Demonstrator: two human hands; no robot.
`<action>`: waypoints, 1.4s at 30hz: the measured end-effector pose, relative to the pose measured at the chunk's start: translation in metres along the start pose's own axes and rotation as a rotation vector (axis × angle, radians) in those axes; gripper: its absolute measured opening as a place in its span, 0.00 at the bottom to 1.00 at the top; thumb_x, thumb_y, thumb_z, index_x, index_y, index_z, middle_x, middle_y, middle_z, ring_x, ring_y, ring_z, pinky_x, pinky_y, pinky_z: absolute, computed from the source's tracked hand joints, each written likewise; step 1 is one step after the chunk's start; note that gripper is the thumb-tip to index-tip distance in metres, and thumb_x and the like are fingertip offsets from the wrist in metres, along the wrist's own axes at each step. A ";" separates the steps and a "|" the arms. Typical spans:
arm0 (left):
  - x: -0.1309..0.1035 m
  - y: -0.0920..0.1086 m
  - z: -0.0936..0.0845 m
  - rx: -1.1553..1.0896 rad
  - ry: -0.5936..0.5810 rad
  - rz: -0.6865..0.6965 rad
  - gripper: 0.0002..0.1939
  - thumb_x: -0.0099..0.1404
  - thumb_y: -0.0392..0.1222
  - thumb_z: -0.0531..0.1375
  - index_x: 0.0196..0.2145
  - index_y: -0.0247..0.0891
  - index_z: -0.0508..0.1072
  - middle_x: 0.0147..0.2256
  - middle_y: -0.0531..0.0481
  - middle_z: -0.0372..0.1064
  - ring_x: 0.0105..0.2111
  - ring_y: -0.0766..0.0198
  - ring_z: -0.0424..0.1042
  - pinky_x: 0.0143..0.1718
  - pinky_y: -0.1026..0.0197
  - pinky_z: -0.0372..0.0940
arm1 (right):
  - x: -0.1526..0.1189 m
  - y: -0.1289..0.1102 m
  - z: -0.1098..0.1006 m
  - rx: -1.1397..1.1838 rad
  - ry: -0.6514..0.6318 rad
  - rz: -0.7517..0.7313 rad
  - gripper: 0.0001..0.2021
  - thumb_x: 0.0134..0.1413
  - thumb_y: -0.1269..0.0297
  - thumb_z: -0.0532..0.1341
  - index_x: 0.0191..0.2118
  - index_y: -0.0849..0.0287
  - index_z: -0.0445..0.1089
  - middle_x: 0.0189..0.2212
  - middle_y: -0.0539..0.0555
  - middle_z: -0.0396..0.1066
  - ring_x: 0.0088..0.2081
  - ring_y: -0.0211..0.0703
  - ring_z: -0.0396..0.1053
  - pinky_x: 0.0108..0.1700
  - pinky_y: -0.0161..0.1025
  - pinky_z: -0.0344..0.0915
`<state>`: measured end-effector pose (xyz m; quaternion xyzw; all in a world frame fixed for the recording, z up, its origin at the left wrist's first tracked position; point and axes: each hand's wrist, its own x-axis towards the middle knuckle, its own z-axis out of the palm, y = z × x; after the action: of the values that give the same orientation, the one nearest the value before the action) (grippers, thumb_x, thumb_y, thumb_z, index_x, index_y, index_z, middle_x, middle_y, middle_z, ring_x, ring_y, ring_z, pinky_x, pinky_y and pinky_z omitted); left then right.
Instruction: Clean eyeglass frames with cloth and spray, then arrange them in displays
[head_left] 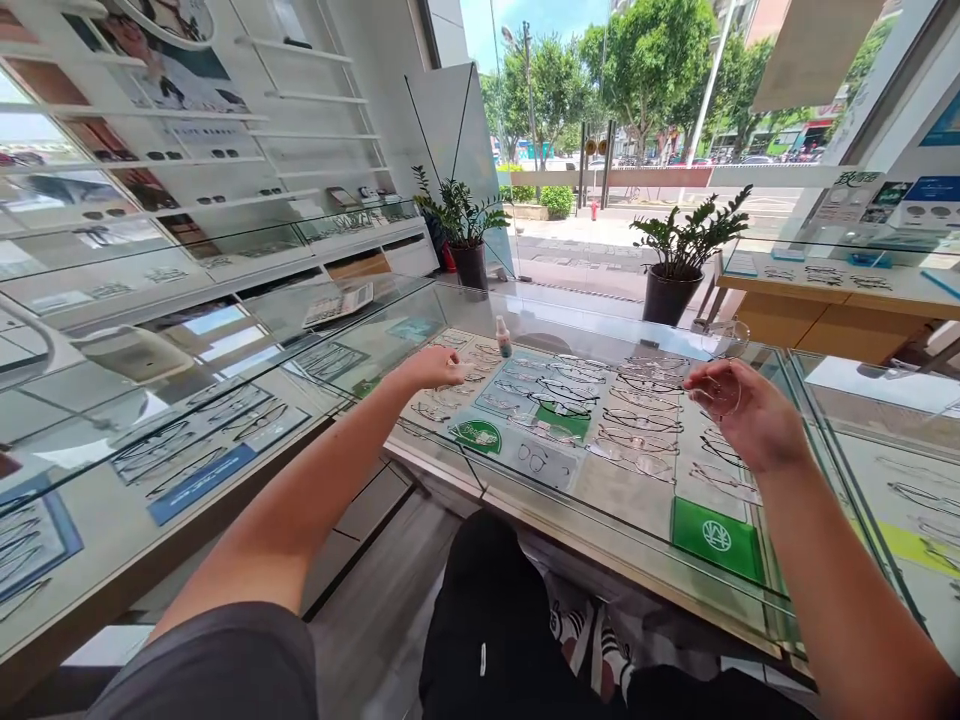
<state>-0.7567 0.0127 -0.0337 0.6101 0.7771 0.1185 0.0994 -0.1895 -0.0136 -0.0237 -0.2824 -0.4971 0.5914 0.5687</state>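
Observation:
My right hand (750, 415) is raised over the right part of the glass counter (420, 290), its fingers curled round a pair of thin-rimmed eyeglasses (727, 338) with clear lenses. Over the middle of the counter, my left hand (439, 370) is closed. Something small and pale shows at its fingertips, too unclear to name. Just beyond that hand a small spray bottle (503, 340) with a dark lower part stands upright on the glass. Rows of eyeglass frames (641, 415) lie inside the case below both hands.
Two potted plants (466, 225) (675, 250) stand beyond the counter, before the shop window. A calculator (341, 303) rests on the glass at the left. Green cards (716, 537) lie inside the case. Shelves with sunglasses (225, 153) line the left wall.

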 end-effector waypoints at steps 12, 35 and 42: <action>-0.012 -0.009 -0.002 -0.209 0.152 0.001 0.19 0.55 0.56 0.70 0.31 0.43 0.68 0.34 0.42 0.77 0.40 0.46 0.76 0.38 0.54 0.63 | -0.001 -0.002 -0.002 0.000 0.001 0.013 0.13 0.68 0.50 0.66 0.38 0.49 0.84 0.42 0.53 0.83 0.47 0.45 0.81 0.49 0.37 0.79; -0.069 0.170 -0.027 -1.532 -0.111 0.164 0.11 0.73 0.46 0.68 0.44 0.36 0.76 0.35 0.47 0.78 0.30 0.64 0.75 0.31 0.63 0.74 | -0.001 0.000 0.008 0.080 -0.035 0.015 0.11 0.65 0.52 0.69 0.37 0.54 0.83 0.41 0.54 0.82 0.45 0.43 0.81 0.44 0.35 0.77; -0.095 0.286 0.015 -1.555 -0.473 0.310 0.13 0.63 0.42 0.72 0.37 0.36 0.73 0.29 0.52 0.69 0.24 0.68 0.68 0.26 0.64 0.68 | -0.005 -0.008 0.021 0.080 -0.056 -0.019 0.13 0.63 0.50 0.71 0.36 0.54 0.83 0.41 0.54 0.81 0.45 0.46 0.80 0.47 0.39 0.75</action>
<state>-0.4650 -0.0141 0.0406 0.4764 0.3392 0.5029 0.6365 -0.2037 -0.0250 -0.0101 -0.2380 -0.4915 0.6131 0.5708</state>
